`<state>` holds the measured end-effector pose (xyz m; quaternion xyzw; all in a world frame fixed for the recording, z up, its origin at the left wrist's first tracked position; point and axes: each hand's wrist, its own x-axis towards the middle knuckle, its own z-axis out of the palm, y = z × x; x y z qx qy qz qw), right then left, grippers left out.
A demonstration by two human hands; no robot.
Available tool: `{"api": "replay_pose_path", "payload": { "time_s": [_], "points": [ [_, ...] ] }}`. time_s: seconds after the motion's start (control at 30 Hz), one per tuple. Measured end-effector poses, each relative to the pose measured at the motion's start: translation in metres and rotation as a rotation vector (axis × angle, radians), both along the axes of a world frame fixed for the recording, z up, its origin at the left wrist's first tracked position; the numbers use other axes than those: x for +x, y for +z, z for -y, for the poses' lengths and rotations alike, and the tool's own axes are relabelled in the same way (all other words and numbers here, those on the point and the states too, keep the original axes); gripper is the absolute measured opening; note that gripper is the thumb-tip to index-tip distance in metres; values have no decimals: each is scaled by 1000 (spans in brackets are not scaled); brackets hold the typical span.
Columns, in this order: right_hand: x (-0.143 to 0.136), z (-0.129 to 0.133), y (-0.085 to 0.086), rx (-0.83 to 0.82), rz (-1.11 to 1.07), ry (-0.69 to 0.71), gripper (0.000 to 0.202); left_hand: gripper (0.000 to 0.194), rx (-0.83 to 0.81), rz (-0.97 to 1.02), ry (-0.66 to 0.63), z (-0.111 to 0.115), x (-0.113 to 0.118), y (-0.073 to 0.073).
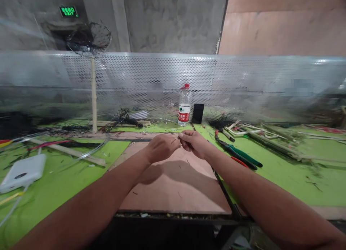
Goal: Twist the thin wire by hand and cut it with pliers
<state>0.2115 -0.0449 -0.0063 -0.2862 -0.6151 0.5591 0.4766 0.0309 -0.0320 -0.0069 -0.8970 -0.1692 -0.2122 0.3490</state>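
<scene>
Both forearms reach forward over a pinkish board (173,199) with a few dark scraps on it, their shadow falling across its middle. To the left, on the green tabletop (72,192), lies a white box (27,169) with a cable attached.

Over the far part of the board the left hand (164,146) and the right hand (196,143) meet, fingertips touching or nearly so. The right hand's thumb and forefinger are pinched together on what looks like a thin dark piece (178,137), right where the hands meet. So little of it shows that its long axis and the way it points cannot be told. The left hand is curled, knuckles up; its fingertips are hidden, so whether it grips the piece too cannot be told.

Right of the board lie green-handled pliers (240,154), slanting, handles toward the near right and head toward the far left. A flat stick (93,160) slants on the left side.

Farther off, an upright post (94,95) bears a tangle of dark wire. A bottle (184,111) with a red cap stands beyond the hands, a dark phone (198,113) upright just beside it. Behind them runs a perforated metal screen (167,77), then a grey wall (175,22) and a lit exit sign (68,12).
</scene>
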Motion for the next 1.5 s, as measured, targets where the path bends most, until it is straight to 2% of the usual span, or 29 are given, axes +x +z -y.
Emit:
{"api": "replay_pose_path", "payload": {
  "time_s": [0.1,0.23,0.47,0.6,0.73,0.93,1.03,1.1,1.17,1.23,1.3,1.37,1.5],
  "points": [
    [-2,5,3,9,-51,48,29,27,-33,47,53,-2,-1,-3],
    [-3,9,5,66,-79,53,32,30,-90,225,184,-5,-4,-4],
    [-7,12,1,120,-154,99,28,31,-341,489,298,-2,-6,9],
    [-11,12,-3,176,-48,57,30,32,-452,579,270,-1,-5,15],
    [-11,8,-5,360,169,-8,28,29,-507,680,248,0,-4,17],
    [-10,4,-8,801,504,-165,23,28,-553,706,226,3,-6,19],
    [-3,9,-8,892,558,-225,22,29,-526,685,201,0,-10,19],
    [3,10,-6,869,512,-403,29,29,-512,688,199,-3,-13,19],
    [9,5,-2,869,443,-625,26,28,-520,679,194,-4,-14,18],
    [13,-3,2,950,443,-717,20,28,-539,659,176,-3,-14,18],
    [15,-11,3,1035,501,-662,17,28,-555,649,157,-1,-13,18],
    [15,-15,2,1036,545,-575,17,27,-565,636,147,1,-11,17],
    [11,-15,-2,847,551,-497,18,26,-599,583,157,2,-8,16]
  ]
}}
